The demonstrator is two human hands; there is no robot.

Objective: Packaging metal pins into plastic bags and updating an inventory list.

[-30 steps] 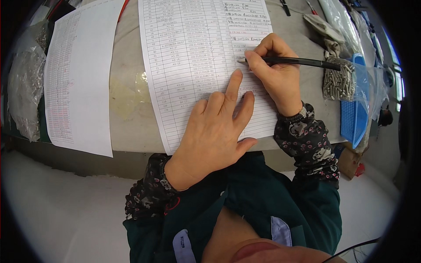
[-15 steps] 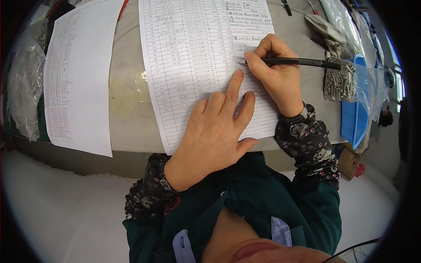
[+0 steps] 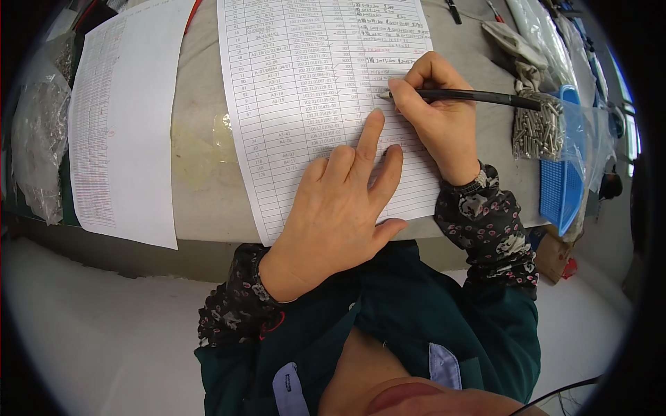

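Observation:
A printed sheet (image 3: pixel 277 139) with a ruled table lies in front of me, with handwriting in its right-hand columns. My left hand (image 3: pixel 336 208) rests flat on its lower part, fingers spread and the index finger stretched toward the rows. In my right hand (image 3: pixel 444 121) is a black pen (image 3: pixel 485 97), gripped between thumb and fingers. Its tip is at the paper, just above my left index fingertip. The side of my right hand lies along the sheet's right edge. Part of the lower rows is hidden under my hands.
Another printed sheet (image 3: pixel 132 139) lies at the left, beside a clear plastic bag (image 3: pixel 41 145). At the right are a bag of small metal pins (image 3: pixel 538 128), a blue plastic basket (image 3: pixel 560 187) and a cloth glove (image 3: pixel 517 45). A second pen (image 3: pixel 453 10) lies at the far edge.
The pen tip and right fingers have shifted very slightly. Both sheets have barely moved, and my left hand stays in place.

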